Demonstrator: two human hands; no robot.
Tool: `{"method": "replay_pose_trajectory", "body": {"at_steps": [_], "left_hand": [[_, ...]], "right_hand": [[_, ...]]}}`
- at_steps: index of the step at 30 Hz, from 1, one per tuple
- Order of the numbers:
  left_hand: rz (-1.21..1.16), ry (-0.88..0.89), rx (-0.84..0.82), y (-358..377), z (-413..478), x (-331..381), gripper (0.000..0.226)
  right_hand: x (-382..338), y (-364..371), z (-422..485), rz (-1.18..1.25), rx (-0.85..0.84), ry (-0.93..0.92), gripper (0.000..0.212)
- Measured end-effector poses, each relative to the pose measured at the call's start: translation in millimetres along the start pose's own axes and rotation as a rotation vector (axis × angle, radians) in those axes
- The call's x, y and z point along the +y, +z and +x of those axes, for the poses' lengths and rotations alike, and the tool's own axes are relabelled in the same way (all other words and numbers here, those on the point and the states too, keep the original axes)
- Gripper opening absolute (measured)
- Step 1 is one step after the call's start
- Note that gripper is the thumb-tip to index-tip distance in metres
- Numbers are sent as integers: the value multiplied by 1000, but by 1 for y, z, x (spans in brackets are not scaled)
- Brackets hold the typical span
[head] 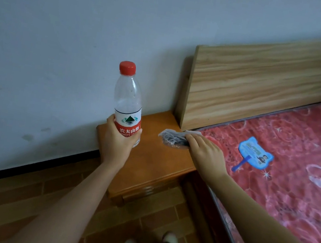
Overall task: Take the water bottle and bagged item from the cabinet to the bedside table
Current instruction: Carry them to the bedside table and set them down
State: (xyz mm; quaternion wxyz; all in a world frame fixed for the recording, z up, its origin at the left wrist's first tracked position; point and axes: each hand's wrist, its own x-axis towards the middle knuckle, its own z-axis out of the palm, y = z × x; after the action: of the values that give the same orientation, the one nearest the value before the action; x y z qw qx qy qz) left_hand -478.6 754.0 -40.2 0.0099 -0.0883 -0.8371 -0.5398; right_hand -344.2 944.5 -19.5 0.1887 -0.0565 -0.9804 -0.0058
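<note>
Pale grey wall (62, 44) runs behind everything, scuffed low down, with a dark skirting strip where it meets the brown brick-patterned floor (18, 200). Against the wall stands the small orange wooden bench (148, 167), its top bare between the two hands and nothing standing in the way there.

Left hand (116, 141) is wrapped around the lower part of the water bottle (128, 100), covering part of its red label; the bottle is upright, red cap on, looking nearly empty, its base at the bench's back left area, though whether it touches the wood cannot be told. Right hand (206, 151) lies palm-down at the bench's right edge, fingers pinching the end of the bagged item (173, 139), a clear crinkled bag with something dark inside that rests over the bench top near the bed.

Just beside the bench on the right rises the light wooden headboard (264, 91). A red patterned mattress (290, 192) lies below it, and a blue hand fan (254, 154) rests flat on that mattress, well apart from the bench. Two pale shoes (170, 240) show on the floor at the bottom.
</note>
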Motion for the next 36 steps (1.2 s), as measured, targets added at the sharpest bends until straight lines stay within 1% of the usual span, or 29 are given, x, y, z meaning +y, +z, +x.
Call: {"method": "replay_pose_trajectory", "body": {"at_steps": [4, 5, 8, 11, 13, 16, 21, 25, 32, 36], "left_hand": [[32, -63, 43, 23, 30, -10, 72], [34, -86, 48, 28, 37, -13, 73], [23, -168, 69, 45, 56, -19, 74], [27, -233, 99, 62, 74, -22, 74], [14, -270, 122, 72, 83, -26, 73], [-4, -321, 165, 86, 95, -36, 70], [12, -355, 212, 108, 110, -68, 69], [43, -404, 189, 130, 113, -94, 73], [14, -436, 129, 165, 108, -145, 71], [61, -448, 116, 181, 101, -179, 71]], "right_hand": [[25, 33, 40, 46, -3, -71, 40], [31, 41, 50, 60, -7, -89, 39], [49, 61, 78, 77, -15, -168, 26], [66, 79, 106, 101, -24, -235, 28], [75, 94, 122, 128, -25, -272, 25], [84, 122, 139, 176, -66, -281, 24], [89, 174, 145, 216, -232, -291, 39], [90, 212, 142, 200, -306, -301, 39], [85, 270, 128, 241, -368, -250, 39], [81, 299, 117, 250, -364, -249, 41]]}}
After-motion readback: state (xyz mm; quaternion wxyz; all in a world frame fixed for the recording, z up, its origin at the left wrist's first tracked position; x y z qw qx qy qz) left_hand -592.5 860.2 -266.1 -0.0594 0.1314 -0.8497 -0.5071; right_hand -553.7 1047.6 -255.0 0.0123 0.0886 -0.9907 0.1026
